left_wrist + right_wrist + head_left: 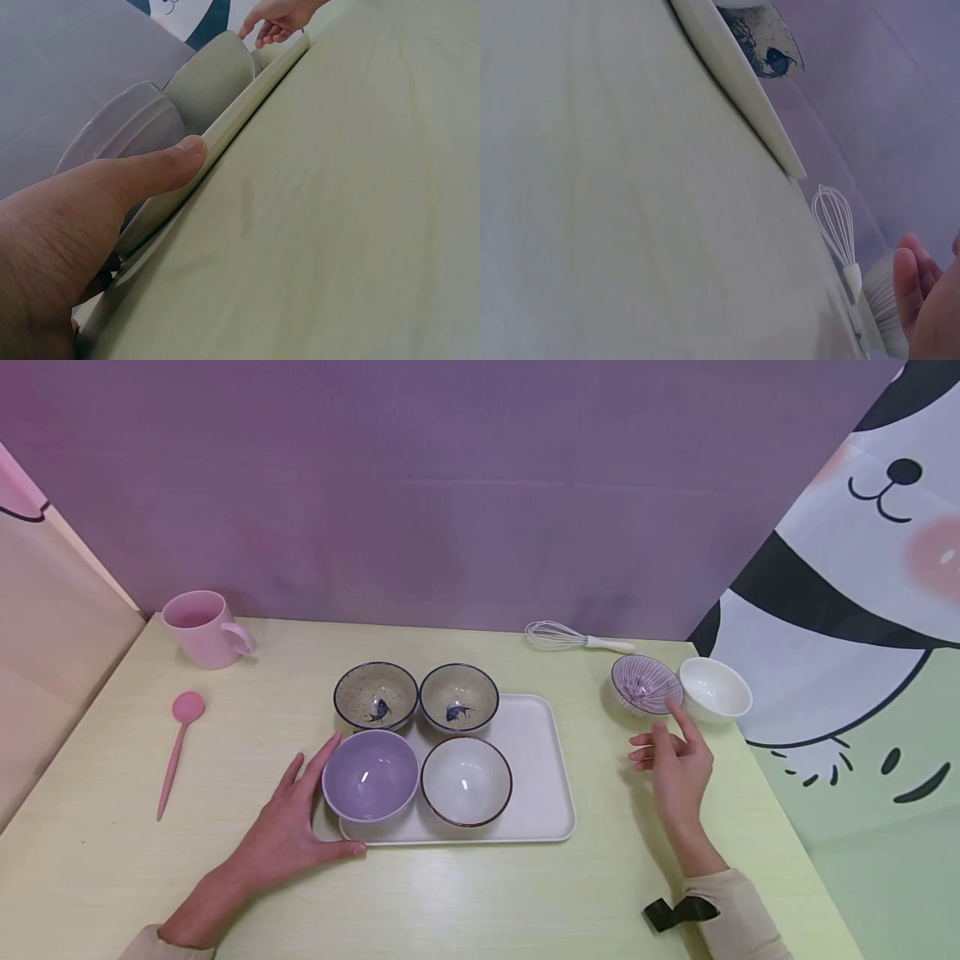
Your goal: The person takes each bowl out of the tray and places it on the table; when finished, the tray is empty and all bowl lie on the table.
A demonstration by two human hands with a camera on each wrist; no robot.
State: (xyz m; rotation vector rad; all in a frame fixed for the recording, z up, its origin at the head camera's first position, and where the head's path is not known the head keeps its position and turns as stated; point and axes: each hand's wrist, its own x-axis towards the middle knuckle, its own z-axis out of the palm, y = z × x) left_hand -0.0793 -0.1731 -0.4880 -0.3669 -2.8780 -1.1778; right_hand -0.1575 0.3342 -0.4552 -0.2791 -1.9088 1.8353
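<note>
My left hand (288,831) spreads around the near left corner of a white tray (536,768), its thumb (191,146) against the tray's front edge. Its fingers reach along the left side of a plain purple bowl (371,777). Right of that bowl stands a white bowl with a brown rim (467,781). Behind them are two speckled bowls with blue fish, one on the left (363,689) and one on the right (459,689). My right hand (678,772) hovers with loose fingers, its index fingertip overlapping the rim of a purple-striped bowl (641,681) in the head view.
A white bowl (716,689) sits beside the striped one at the table's right edge. At the back lies a whisk (573,637) with a white handle. On the left stand a pink mug (202,631) and, nearer, a pink spoon (180,735).
</note>
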